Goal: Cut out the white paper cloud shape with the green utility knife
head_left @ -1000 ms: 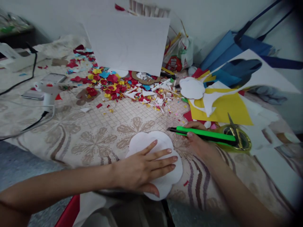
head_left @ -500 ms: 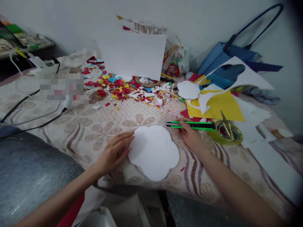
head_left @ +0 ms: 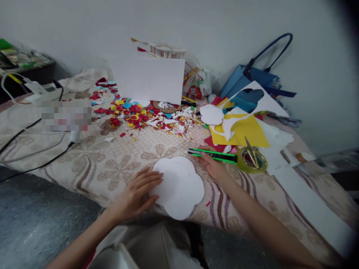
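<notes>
So the left hand point(head_left: 140, 190) is out flat-ish, four fingers side by side and slightly bent, thumb spread away from them, not closed around anything. Its fingertips sit on the near-left edge of a white scalloped cutout point(head_left: 181, 190), kind of a fat flower or cloud shape. That piece lies flat on the patterned tablecloth point(head_left: 120, 149), between the two sets of fingers, with most of it to the right of the left fingertips.

The right hand point(head_left: 210, 166) has its fingers wrapped around a green and black box cutter point(head_left: 224, 156). The narrow end pokes out to the left past the fingers, beyond the far right edge of the cutout, and the wider end sticks out on their right. Can't tell how much blade is out, it's too small to see.

Just right of those fingers are gold-handled scissors point(head_left: 254, 158), point facing away from the person. Farther off beyond the right fingers there's a yellow sheet point(head_left: 248, 132) with white offcuts on top, and a smaller white scalloped piece point(head_left: 211, 114) next to it. Straight out past both hands, well apart from the fingertips, is a messy spread of red, yellow, blue and white paper scraps point(head_left: 137, 112), with a white sheet point(head_left: 151, 78) propped up behind.
</notes>
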Demonstrator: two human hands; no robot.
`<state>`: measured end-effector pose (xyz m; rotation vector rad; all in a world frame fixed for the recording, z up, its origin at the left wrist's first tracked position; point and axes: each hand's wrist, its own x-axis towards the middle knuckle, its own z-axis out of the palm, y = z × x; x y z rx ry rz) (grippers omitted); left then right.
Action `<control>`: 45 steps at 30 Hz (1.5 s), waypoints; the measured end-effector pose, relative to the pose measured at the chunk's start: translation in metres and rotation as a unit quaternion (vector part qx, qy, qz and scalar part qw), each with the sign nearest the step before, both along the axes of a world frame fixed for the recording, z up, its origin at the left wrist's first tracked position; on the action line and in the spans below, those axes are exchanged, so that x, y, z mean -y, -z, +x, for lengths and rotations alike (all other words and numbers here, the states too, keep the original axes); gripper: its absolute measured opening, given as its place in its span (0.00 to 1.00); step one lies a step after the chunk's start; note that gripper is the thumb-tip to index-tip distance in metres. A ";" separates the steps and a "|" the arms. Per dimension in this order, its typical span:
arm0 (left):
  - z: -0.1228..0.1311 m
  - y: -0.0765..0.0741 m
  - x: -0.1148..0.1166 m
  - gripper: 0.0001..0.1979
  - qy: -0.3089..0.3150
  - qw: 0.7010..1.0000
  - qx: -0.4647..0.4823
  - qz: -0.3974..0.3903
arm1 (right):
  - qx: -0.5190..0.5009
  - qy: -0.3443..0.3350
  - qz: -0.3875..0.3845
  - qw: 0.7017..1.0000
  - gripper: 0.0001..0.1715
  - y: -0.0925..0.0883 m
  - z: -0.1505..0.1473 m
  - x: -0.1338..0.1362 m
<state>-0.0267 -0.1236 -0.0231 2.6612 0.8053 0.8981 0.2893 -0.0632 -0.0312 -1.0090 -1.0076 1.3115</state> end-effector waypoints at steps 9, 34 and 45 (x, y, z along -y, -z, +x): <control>0.036 -0.009 -0.021 0.36 0.179 0.960 -0.185 -0.114 | 0.024 -0.062 -0.007 0.998 0.21 -0.003 -0.039 -0.015; 0.043 0.004 -0.029 0.26 0.132 0.976 -0.084 -0.153 | 0.303 -0.153 0.118 0.933 0.11 -0.010 -0.007 -0.020; 0.044 0.003 -0.030 0.26 0.134 0.976 -0.075 -0.156 | 0.326 -0.216 0.110 0.914 0.14 -0.020 -0.007 -0.025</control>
